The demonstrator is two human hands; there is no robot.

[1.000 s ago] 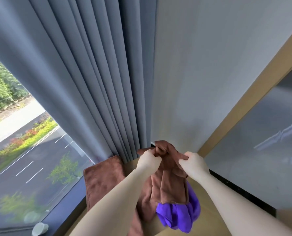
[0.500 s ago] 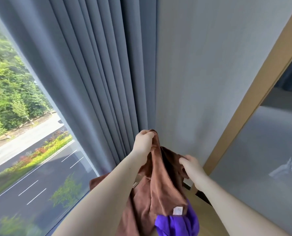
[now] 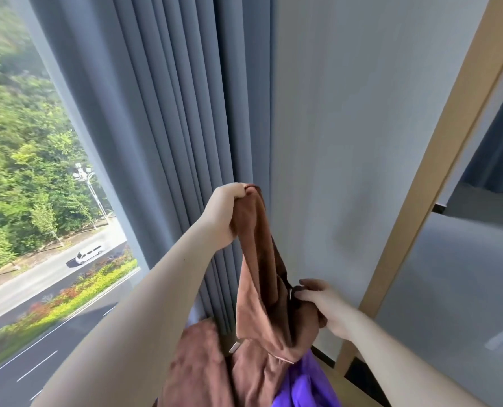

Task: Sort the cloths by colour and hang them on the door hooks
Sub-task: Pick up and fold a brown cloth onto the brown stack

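A brown cloth [image 3: 259, 274] hangs stretched in the air in front of the curtain. My left hand [image 3: 225, 212] grips its top corner, raised high. Lower and to the right, my right hand [image 3: 325, 306] pinches another part of the same cloth by its edge. A second brown cloth [image 3: 197, 365] lies bunched below, at the bottom middle. A purple cloth [image 3: 306, 386] shows under the brown one at the bottom edge. No door hooks are in view.
Grey-blue curtain [image 3: 168, 113] folds hang on the left of centre, next to a large window [image 3: 24, 201] over a road. A pale wall [image 3: 347, 142] stands straight ahead. A wooden frame [image 3: 438, 160] with a glass panel [image 3: 464, 289] runs along the right.
My left hand has lifted the brown cloth's corner well upward. My right hand has stayed lower, so the cloth now hangs stretched between them. The view has tilted up.
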